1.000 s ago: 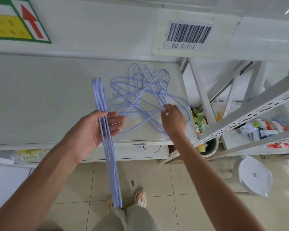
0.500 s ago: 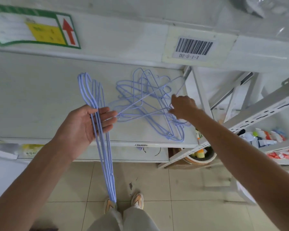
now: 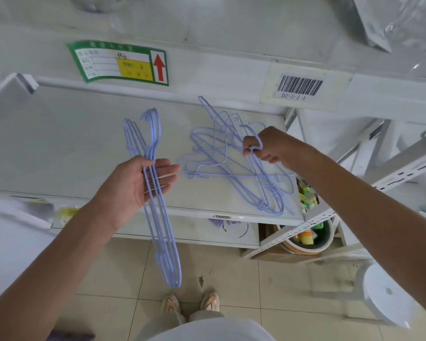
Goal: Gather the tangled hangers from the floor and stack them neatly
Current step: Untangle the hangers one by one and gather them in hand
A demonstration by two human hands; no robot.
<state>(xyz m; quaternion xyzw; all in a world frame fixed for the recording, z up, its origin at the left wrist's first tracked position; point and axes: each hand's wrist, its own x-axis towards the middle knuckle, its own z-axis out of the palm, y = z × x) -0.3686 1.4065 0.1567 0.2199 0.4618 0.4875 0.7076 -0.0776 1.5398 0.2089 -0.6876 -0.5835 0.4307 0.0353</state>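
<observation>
Hangers [image 3: 234,166] tangled beside barcode label [image 3: 299,88]

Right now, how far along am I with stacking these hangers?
Partly done. Your left hand holds an aligned bundle of hangers. Your right hand grips one hanger's hook, pulling from the tangled pile on the shelf. That pile remains.

White metal shelving [image 3: 391,168] with a barcode label [image 3: 299,87] stands on beige tiled floor [image 3: 231,279].
</observation>
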